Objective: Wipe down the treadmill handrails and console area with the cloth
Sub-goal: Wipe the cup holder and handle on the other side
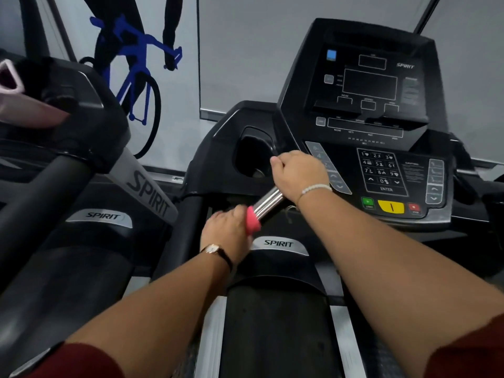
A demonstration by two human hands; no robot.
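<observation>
The black treadmill console (381,110) stands ahead on the right, with a keypad and green, yellow and red buttons. A cup holder (252,156) is sunk into its left side. In front of that holder I hold a silver metal bottle (268,203) slanted, its pink cap (253,221) pointing down-left. My right hand (298,174) grips the bottle's upper end. My left hand (226,231) is closed around the pink cap. The dark left handrail (191,214) runs down below the cup holder. No cloth shows in either hand.
A second treadmill (68,165) stands close on the left, with a pink soft item (27,110) lying on its console; I cannot tell what it is. The running belt (275,331) lies below my arms. A wall with a blue bicycle graphic (136,64) is behind.
</observation>
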